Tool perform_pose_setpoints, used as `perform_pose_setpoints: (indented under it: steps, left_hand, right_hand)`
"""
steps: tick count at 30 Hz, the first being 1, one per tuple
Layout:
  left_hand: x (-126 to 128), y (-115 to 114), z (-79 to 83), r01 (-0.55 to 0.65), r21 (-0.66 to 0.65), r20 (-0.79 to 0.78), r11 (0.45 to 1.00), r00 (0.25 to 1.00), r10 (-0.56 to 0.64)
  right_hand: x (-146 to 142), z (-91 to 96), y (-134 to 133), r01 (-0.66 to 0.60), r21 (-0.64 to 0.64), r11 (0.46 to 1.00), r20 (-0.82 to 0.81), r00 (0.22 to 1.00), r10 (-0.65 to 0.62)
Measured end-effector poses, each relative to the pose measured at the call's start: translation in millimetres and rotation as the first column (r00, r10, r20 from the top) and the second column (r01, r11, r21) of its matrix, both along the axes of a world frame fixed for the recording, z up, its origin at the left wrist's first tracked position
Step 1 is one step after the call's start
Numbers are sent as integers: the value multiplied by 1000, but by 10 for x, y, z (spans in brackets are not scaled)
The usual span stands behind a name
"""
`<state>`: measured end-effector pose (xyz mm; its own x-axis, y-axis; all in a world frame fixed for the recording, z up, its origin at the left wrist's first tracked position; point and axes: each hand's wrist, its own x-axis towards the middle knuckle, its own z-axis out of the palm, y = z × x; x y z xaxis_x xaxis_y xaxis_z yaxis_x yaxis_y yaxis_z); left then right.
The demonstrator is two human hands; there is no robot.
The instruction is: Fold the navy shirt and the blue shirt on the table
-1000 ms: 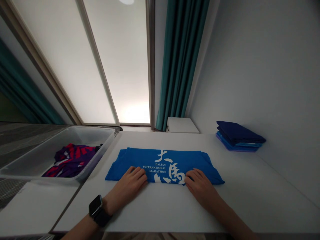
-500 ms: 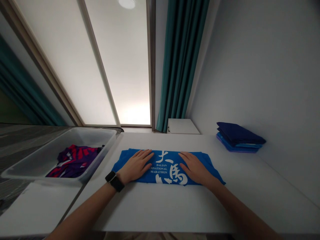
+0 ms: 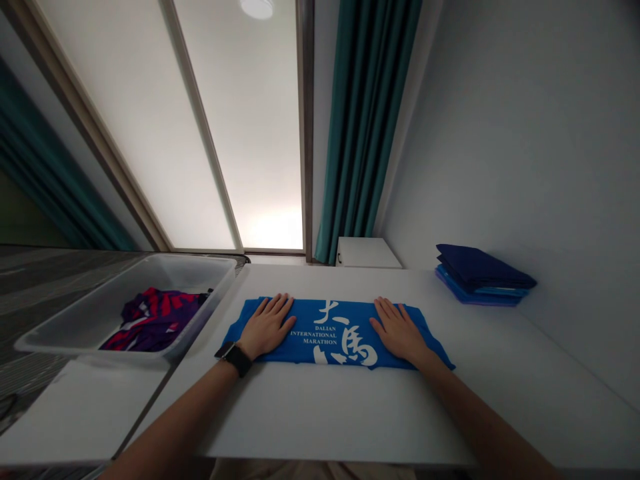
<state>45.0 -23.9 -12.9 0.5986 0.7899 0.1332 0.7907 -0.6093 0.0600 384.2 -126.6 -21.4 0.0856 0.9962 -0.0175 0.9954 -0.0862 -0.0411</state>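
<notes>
A blue T-shirt (image 3: 313,313) with white lettering, "Dalian International Marathon", lies folded into a wide strip on the white table (image 3: 320,413). My left hand (image 3: 266,327), with a dark watch (image 3: 233,357) on its wrist, rests flat on the left part of the shirt, fingers stretched out. On the right part lies my right hand (image 3: 399,331), palm down and fingers extended. The cloth under both palms is hidden. Between the hands the print shows in full view, and the shirt's outer ends stick out past them.
A translucent plastic bin (image 3: 200,263) holding crumpled purple and red clothing (image 3: 160,317) stands to the left. At the table's right, by the wall, sits a stack of folded blue garments (image 3: 480,273). Beyond the far edge is a small white cabinet (image 3: 369,253).
My hands have slid apart over the shirt, the left one leftward and the right one rightward, uncovering more of the lettering. Both stay flat on the cloth.
</notes>
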Motion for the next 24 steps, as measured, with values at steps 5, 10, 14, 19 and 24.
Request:
perform_pose_setpoints:
  steps: [5, 10, 14, 19, 24]
  left_hand:
    - [-123, 33, 7, -144, 14, -43, 989, 989, 144]
    - [-128, 29, 3, -181, 22, -27, 983, 983, 182]
    - [-107, 7, 33, -193, 13, -32, 981, 981, 194]
    - [-100, -17, 83, -199, 4, -59, 980, 978, 199]
    - [-106, -19, 61, -185, 5, -35, 983, 982, 185]
  right_hand:
    - [45, -19, -28, 103, -1, 995, 41, 994, -103]
    - [38, -24, -23, 176, 9, 984, 29, 984, -176]
    - [54, -35, -20, 195, 17, 981, 29, 980, -195]
    - [53, -12, -20, 195, 8, 981, 21, 981, -195]
    - [46, -16, -25, 193, 19, 981, 2, 981, -193]
